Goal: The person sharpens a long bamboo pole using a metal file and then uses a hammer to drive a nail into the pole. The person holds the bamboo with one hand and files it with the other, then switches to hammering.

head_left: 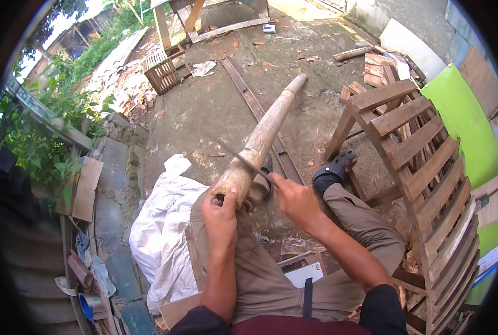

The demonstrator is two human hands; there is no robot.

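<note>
A thick, pale bamboo pole [268, 129] slants away from my lap toward the far ground, its hollow end nearest me. My left hand [221, 215] is closed on the rim of that end, with the thumb at the opening. My right hand [295, 202] grips a knife [240, 158] by its handle, which the fingers mostly hide. The long, thin, dark blade lies across the upper side of the pole near my left hand and points to the far left. The pole rests by my bent left leg.
A slatted wooden rack [422, 156] stands close on the right, beside a green panel [455, 106]. A white sack [162, 234] lies at my left, next to a low block wall [112, 212]. Ahead are a long rusty channel [243, 89] and a small slatted crate [161, 72].
</note>
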